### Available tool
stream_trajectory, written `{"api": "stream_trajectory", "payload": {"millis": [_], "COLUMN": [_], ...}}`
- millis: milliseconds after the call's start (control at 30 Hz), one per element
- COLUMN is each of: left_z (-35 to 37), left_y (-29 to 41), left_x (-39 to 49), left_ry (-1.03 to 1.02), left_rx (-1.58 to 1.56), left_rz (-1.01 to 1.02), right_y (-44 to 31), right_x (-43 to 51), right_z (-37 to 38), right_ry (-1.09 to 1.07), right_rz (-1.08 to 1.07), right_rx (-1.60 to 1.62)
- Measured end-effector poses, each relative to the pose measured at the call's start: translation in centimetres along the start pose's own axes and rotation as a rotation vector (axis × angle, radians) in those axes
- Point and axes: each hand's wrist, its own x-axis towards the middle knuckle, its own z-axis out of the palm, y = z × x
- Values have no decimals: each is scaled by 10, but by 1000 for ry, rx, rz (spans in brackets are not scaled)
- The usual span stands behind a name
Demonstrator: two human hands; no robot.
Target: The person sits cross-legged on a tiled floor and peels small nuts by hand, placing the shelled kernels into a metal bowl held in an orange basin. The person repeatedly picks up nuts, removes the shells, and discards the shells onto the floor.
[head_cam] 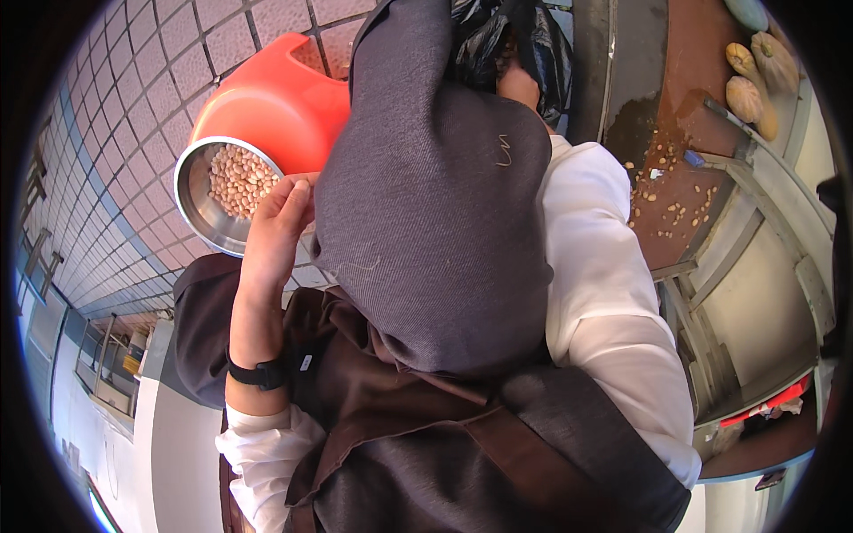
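Observation:
A steel bowl [200, 212] holds many shelled pinkish-brown peanuts [241, 181]. It rests on or against an orange plastic stool [260, 110]. My left hand [285, 203] is at the bowl's near right rim, thumb and fingers close together. Its fingertips are partly hidden by my dark-trousered leg [426, 200], so I cannot tell whether it pinches anything. On the far side of the leg, my right hand [518, 85] reaches into a black plastic bag [550, 56]. The fingers of that hand are mostly hidden, as are most of the bag's contents.
At right, small nuts or bits [676, 213] lie scattered on a brown floor [693, 40] beside a wooden frame [753, 176]. Several squashes [766, 73] lie at the upper right. Pink tiles [150, 86] cover the floor at left.

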Motion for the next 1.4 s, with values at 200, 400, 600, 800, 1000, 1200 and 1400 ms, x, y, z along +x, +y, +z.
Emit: {"api": "stream_trajectory", "payload": {"millis": [200, 400, 600, 800, 1000, 1200, 1400], "left_z": [5, -3, -10, -24, -39, -36, -45], "left_y": [4, -8, -14, -27, -26, -12, -16], "left_x": [-8, -15, -41, -63, -90, -139, -171], "left_ry": [60, -12, 26, 14, 41, 57, -64], "left_rx": [68, 2, 25, -20, -49, -134, -321], "left_rz": [21, 107, 174, 256, 451, 739, 629], "right_y": [8, 14, 5, -17, -101, -215, -283], "right_x": [14, 3, -20, -39, -84, -176, -245], "right_z": [-34, -76, -110, -175, -305, -338, -291], "right_ry": [14, -123, -214, -277, -425, -989, -1256], "right_rz": [7, 116, 118, 230, -139, -429, -445], "right_rx": [342, 624, 839, 1315, 1578, 1598, 1348]}}
